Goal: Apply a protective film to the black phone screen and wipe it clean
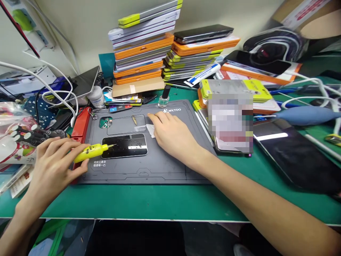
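Observation:
My left hand (57, 165) is closed around a small yellow squeeze bottle (89, 153) with a thin pointed nozzle. The nozzle tip is over the left part of a black-screened phone (124, 151), which lies flat on a grey work mat (165, 160). Dark drops and a thin curved trail show on its glass. Further right, my right hand (169, 131) rests low over the mat, fingers bent, with a crumpled white wipe (151, 130) at its fingertips. Its grip is partly hidden under the hand. A small brass-coloured piece (134, 120) lies above the phone.
A small glass bottle with a black cap (163, 99) stands at the mat's back edge. Stacked flat boxes (144, 53) rise behind. A red case (81, 124) borders the mat's left; more boxes (237, 92) and a large dark phone (295, 153) lie right.

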Tool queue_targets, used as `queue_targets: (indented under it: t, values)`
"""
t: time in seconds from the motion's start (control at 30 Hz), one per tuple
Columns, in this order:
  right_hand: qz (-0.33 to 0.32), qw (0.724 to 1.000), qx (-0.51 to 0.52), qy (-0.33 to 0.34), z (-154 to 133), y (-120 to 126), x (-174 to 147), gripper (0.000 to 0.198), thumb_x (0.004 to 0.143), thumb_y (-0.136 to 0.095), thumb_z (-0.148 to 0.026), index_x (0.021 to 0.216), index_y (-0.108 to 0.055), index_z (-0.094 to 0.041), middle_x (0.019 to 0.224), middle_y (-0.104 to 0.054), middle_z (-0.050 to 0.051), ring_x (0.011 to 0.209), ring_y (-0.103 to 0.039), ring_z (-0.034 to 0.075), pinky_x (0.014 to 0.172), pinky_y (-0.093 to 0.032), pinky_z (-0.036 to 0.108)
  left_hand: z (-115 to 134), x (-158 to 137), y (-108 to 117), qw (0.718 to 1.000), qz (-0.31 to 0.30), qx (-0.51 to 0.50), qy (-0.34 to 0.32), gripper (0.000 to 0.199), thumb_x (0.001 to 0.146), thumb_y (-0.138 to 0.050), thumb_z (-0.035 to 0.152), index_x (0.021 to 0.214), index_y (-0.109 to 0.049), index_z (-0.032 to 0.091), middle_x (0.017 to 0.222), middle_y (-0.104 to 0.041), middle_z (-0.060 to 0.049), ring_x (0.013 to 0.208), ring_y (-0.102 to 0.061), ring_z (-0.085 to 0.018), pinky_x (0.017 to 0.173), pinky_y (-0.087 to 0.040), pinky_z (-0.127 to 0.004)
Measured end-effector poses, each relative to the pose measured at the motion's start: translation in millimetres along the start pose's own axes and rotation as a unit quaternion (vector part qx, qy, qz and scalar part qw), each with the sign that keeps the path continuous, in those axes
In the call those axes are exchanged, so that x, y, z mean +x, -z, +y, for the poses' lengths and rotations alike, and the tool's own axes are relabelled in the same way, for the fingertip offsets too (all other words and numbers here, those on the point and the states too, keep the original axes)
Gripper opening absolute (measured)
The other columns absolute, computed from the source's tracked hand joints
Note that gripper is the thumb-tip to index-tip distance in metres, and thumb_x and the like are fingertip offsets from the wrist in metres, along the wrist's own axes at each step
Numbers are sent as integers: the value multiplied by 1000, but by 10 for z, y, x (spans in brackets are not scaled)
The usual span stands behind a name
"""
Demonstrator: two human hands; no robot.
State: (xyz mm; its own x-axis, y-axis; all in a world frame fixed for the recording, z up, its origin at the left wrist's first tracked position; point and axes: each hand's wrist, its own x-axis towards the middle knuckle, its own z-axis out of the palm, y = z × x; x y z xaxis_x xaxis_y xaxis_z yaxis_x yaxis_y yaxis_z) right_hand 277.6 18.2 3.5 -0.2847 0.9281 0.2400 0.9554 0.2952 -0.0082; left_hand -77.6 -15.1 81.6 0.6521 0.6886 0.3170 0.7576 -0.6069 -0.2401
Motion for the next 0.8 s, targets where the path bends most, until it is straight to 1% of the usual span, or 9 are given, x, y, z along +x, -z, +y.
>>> queue_targets:
  t: [0.07, 0.17, 0.27, 0.33, 0.5, 0.6, 0.67, 0.8]
  values:
    - [-1, 1000, 1, -1, -3, 0, 0, 54, 100, -41, -6, 153, -53, -3, 129, -68, 20, 113, -63, 33, 92, -48, 43, 75, 86, -50, 1000, 9, -7, -19, 29, 103, -64, 32, 132, -67, 28, 120, -78, -5, 115, -70, -33, 108, -50, -58]
    - [3, 1000, 4, 2, -1, -15, -1, 55, 100, -41, -7, 154, -52, -3, 130, -68, 20, 113, -63, 33, 92, -48, 44, 229, 239, -105, 998, 24, -23, -52, 30, 101, -68, 29, 131, -68, 24, 119, -79, -7, 114, -70, -32, 108, -48, -55]
    - [16, 1000, 2, 9, 5, -36, -3, 55, 99, -40, -8, 153, -52, -3, 130, -69, 20, 112, -63, 34, 91, -49, 44, 340, 339, -122, 997, 34, -32, -58, 29, 100, -68, 26, 129, -69, 23, 117, -80, -7, 116, -70, -31, 109, -45, -52]
    - [22, 1000, 2, 9, 6, -41, -4, 54, 100, -40, -8, 152, -52, -4, 129, -69, 20, 111, -63, 34, 90, -49, 44, 345, 341, -120, 997, 31, -40, -55, 29, 100, -68, 26, 129, -69, 25, 118, -80, -6, 116, -70, -31, 109, -45, -52]
    - [9, 1000, 5, 3, 1, -28, -2, 53, 101, -40, -8, 152, -53, -4, 129, -68, 20, 113, -62, 33, 91, -47, 43, 182, 138, -71, 999, 14, -32, -28, 33, 101, -67, 29, 134, -66, 29, 119, -79, -7, 116, -70, -34, 107, -49, -58]
    - [11, 1000, 8, 1, 4, -24, -3, 51, 101, -37, -7, 149, -55, -5, 129, -68, 20, 112, -62, 33, 90, -47, 44, 95, -33, -18, 1000, -2, -21, 7, 34, 102, -63, 31, 136, -66, 29, 119, -77, -8, 117, -69, -37, 110, -48, -64]
    - [15, 1000, 13, -1, 9, -24, -4, 52, 101, -36, -6, 149, -55, -5, 130, -67, 20, 111, -62, 33, 90, -47, 44, 70, -126, 9, 999, 0, -19, 28, 36, 103, -60, 34, 138, -67, 31, 119, -77, -6, 118, -69, -38, 111, -47, -67]
    - [10, 1000, 16, -6, 10, -10, -1, 51, 101, -37, -7, 148, -55, -5, 131, -67, 20, 114, -62, 33, 92, -47, 44, 108, -183, 21, 1000, 13, -19, 16, 38, 102, -64, 35, 140, -65, 34, 118, -78, -5, 115, -71, -36, 109, -50, -66]
